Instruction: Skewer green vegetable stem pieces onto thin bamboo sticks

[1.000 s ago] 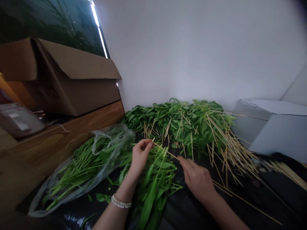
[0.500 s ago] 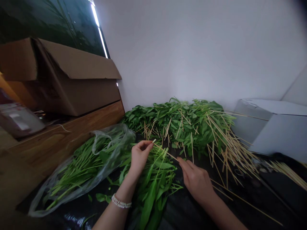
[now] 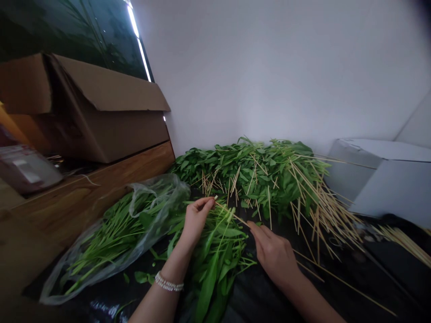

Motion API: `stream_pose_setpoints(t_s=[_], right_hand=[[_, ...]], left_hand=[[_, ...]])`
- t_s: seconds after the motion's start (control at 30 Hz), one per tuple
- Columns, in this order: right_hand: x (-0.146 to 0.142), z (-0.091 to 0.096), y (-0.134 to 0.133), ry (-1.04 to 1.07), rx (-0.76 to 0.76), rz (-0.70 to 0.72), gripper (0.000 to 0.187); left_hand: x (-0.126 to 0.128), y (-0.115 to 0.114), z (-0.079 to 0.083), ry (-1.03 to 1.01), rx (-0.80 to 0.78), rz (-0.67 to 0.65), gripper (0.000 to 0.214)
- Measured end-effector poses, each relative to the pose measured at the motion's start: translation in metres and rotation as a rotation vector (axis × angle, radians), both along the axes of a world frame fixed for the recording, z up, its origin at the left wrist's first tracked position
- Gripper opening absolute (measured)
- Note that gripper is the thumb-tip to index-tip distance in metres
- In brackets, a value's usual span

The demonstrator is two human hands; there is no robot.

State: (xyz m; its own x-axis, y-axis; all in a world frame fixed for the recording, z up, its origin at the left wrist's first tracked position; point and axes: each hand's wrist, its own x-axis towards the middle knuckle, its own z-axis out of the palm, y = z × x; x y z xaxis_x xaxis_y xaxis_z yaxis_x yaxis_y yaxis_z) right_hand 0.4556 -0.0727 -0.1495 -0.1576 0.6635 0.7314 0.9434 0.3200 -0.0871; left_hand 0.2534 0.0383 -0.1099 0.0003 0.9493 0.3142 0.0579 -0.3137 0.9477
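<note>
My right hand (image 3: 274, 251) is closed round a thin bamboo skewer (image 3: 240, 219) that slants up to the left. A couple of pale green stem ends (image 3: 230, 214) sit on the skewer, their long leaves (image 3: 210, 278) hanging down below. At the skewer's tip, my left hand (image 3: 197, 218) pinches a leafy green stem (image 3: 216, 198), whose cut end sticks out above the fingertips. Whether the tip has entered that stem I cannot tell. Loose leafy greens lie under and between both hands.
To the left lies a clear plastic bag (image 3: 97, 264) of greens, beside a wooden ledge (image 3: 134, 172) with an open cardboard box (image 3: 128, 130). Skewered greens (image 3: 235, 163) are heaped against the wall, skewers (image 3: 323, 215) jutting out. A white box (image 3: 393, 179) stands at right.
Both hands have shifted only slightly, the right a little to the left along with the skewer. The left still pinches the stem at the tip.
</note>
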Motion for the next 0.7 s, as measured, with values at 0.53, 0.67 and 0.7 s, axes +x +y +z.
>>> stream_pose_setpoints(t_s=[0.53, 0.67, 0.7], right_hand=[[-0.0011, -0.0042, 0.0005, 0.030, 0.011, 0.055, 0.035], [-0.0014, -0.0068, 0.0007, 0.069, -0.028, 0.058, 0.036], [-0.0016, -0.0073, 0.0008, 0.085, -0.041, 0.062, 0.036]], left_hand=[[-0.0013, -0.0026, 0.0014, -0.183, -0.244, -0.303, 0.028], [-0.0017, -0.0036, 0.0031, -0.151, -0.261, -0.308, 0.027], [-0.0018, -0.0037, 0.0031, -0.144, -0.260, -0.308, 0.027]])
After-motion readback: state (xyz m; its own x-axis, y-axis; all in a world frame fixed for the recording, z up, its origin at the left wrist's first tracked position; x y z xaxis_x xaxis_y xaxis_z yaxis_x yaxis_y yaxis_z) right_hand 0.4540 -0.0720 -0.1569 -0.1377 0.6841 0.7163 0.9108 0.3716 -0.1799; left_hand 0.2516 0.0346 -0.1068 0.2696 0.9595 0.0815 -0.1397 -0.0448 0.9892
